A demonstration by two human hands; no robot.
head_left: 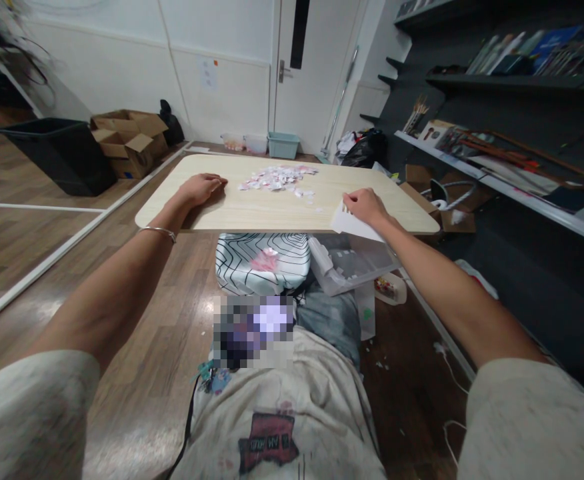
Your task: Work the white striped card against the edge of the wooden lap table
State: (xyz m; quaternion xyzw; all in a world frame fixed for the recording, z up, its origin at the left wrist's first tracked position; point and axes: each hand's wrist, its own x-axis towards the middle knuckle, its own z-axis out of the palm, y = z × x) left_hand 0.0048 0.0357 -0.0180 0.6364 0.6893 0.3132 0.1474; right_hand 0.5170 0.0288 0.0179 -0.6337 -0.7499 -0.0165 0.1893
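My left hand (203, 189) rests at the left part of the pale wooden table (267, 217), palm down, its fingers laid loosely toward the middle and nothing visible in them. My right hand (368, 205), at the table's right front, pinches a sheet of white paper (353, 225) that hangs partly over the near edge. Between the hands, toward the far side, lies a loose heap of small white and pink paper pieces (278, 177). A few pieces are scattered to the right of that heap. What lies beneath my left palm is hidden.
Below the table's front edge are a patterned cloth-covered surface (262, 267) and a clear plastic box (347, 267) with paper bits. A blurred phone-like object (255, 330) rests on my lap. A black bin (62, 157) and cardboard boxes (127, 143) stand left; dark shelves (502, 83) line the right.
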